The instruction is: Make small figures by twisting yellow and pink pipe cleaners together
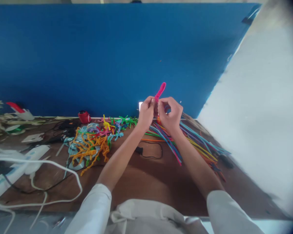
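A bright pink pipe cleaner (160, 90), bent into a narrow loop, sticks up between my two hands, above the far part of the table. Its lower end is pinched by the thumb and fingers of my left hand (147, 112). My right hand (171, 113) is closed at the same lower end, fingertips pressed together; part of the pipe cleaner is hidden there. Beneath and beside my right hand lie long straight pipe cleaners (169, 143) in blue, pink, yellow and other colours. Left of my hands is a pile of twisted pipe-cleaner figures (92, 148), many of them orange.
A blue panel (112, 58) stands behind the brown table (146, 182), and a white wall (263, 107) rises at right. A white power strip (19, 169) with looping cables lies at left. A thin black cable (152, 158) curls on the table. A red object (84, 117) stands near the panel.
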`<state>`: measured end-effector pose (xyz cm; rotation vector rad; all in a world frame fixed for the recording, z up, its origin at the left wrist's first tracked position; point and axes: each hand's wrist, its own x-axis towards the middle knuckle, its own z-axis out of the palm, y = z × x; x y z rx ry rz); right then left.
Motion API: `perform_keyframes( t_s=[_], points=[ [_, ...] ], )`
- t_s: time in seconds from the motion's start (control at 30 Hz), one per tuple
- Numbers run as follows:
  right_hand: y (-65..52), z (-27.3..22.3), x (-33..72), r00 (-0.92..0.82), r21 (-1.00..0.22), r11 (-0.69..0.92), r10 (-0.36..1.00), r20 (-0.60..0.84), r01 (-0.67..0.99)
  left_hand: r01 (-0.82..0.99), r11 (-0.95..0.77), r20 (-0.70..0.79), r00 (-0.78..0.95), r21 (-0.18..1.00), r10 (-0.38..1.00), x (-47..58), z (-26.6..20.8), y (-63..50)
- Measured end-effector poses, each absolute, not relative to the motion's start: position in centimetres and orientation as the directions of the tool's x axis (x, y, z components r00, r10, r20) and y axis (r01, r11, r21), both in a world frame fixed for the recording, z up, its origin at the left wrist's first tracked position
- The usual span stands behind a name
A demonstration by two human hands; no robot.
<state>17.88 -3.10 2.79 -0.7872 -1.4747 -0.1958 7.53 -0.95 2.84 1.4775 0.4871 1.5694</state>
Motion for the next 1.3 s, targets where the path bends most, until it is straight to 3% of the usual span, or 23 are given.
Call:
perform_keyframes(
  t_s=[0.1,0.2,0.37,0.43,0.53,0.6,0.7,0.8,1.07,1.3],
  points=[
    [-3.3,3.3,18.5,0.162,-0.472,0.83,0.443,0.882,0.298,-0.394,-0.543,0.66,0.278,0.741,0.698,6.5,3.3,-0.9],
    [-3.2,3.7,19.3,0.05,-0.542,0.839,0.54,0.84,0.049,-0.334,-0.569,0.657,0.455,0.751,0.601,4.5,4.0,-0.4],
    [-3.4,4.6,20.9,-0.294,-0.653,0.751,0.606,0.739,-0.095,-0.131,-0.663,0.538,0.708,0.737,0.459,1.1,5.1,0.0],
    [-3.8,5.1,21.6,-0.409,-0.691,0.723,0.623,0.667,-0.025,-0.022,-0.692,0.458,0.764,0.722,0.454,0.4,5.7,-0.4],
    [-4.2,5.6,22.3,-0.509,-0.609,0.729,0.669,0.541,0.311,0.231,-0.744,0.339,0.78,0.627,0.527,0.0,6.4,-1.2],
    [-4.2,5.6,22.4,-0.525,-0.44,0.707,0.707,0.474,0.554,0.412,-0.79,0.301,0.763,0.454,0.571,0.2,6.5,-1.7],
    [-3.6,4.9,21.7,-0.466,-0.215,0.611,0.747,0.474,0.762,0.664,-0.731,0.402,0.633,0.155,0.661,1.0,6.2,-2.2],
    [-3.1,4.0,20.5,-0.365,-0.184,0.534,0.753,0.547,0.825,0.782,-0.623,0.466,0.546,0.015,0.696,1.8,5.5,-2.4],
    [-3.5,3.1,17.6,-0.122,-0.349,0.484,0.706,0.698,0.802,0.902,-0.427,0.552,0.329,0.056,0.766,3.1,5.4,-2.0],
    [-2.6,3.2,18.4,0.016,-0.54,0.5,0.723,0.69,0.678,0.816,-0.545,0.629,0.324,0.192,0.707,3.0,5.3,-1.2]
  ],
)
